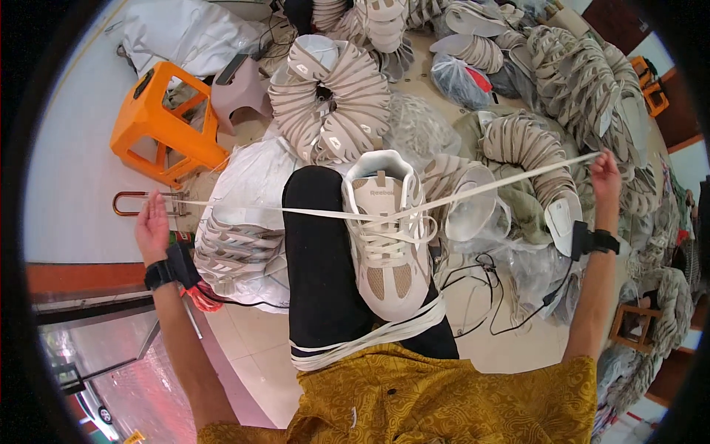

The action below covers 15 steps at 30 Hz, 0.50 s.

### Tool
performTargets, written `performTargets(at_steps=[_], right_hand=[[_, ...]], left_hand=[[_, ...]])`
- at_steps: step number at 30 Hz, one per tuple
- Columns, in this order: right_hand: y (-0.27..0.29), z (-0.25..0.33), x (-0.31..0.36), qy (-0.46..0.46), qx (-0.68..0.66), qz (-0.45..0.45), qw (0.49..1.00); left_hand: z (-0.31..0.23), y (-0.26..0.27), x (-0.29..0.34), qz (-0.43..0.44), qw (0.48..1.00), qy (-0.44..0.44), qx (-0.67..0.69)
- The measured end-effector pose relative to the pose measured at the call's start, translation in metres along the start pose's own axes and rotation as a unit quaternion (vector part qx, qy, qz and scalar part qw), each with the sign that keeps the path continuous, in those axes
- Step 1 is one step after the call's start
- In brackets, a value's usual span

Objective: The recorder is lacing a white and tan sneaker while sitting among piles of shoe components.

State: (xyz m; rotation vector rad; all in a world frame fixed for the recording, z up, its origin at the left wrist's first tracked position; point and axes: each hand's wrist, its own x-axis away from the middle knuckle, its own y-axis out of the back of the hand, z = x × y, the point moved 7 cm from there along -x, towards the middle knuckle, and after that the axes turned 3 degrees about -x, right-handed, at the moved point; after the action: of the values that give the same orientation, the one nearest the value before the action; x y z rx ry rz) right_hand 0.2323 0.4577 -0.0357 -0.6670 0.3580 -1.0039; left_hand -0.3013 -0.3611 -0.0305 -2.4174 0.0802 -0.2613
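Observation:
A beige and white sneaker (384, 277) rests on my thighs, its toe toward me. Its cream shoelace (481, 189) runs through the eyelets, and the two ends stretch out taut to either side, crossing over the tongue. Far out to the left, my left hand (153, 231) has one lace end caught at its fingertips. At the far right, my right hand (605, 179) pinches the other end. Both arms are spread wide, well away from the shoe. A bundle of loose white laces (370, 339) lies across my lap below the toe.
An orange plastic stool (159, 122) and a smaller grey stool (238, 92) stand at the back left. Coiled stacks of beige shoe uppers (329, 100) cover the floor ahead and right, some in clear bags. Black cables (492, 285) trail by my right leg.

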Motion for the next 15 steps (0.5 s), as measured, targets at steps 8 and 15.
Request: performTargets(at_steps=[8, 15], right_hand=[[0.031, 0.035, -0.007, 0.011, 0.186, -0.031, 0.982], [-0.081, -0.067, 0.038, -0.048, 0.479, 0.016, 0.876]], left_hand=[[0.011, -0.046, 0.006, -0.081, 0.832, 0.001, -0.548], [0.196, -0.254, 0.227, 0.499, 0.467, -0.364, -0.632]])
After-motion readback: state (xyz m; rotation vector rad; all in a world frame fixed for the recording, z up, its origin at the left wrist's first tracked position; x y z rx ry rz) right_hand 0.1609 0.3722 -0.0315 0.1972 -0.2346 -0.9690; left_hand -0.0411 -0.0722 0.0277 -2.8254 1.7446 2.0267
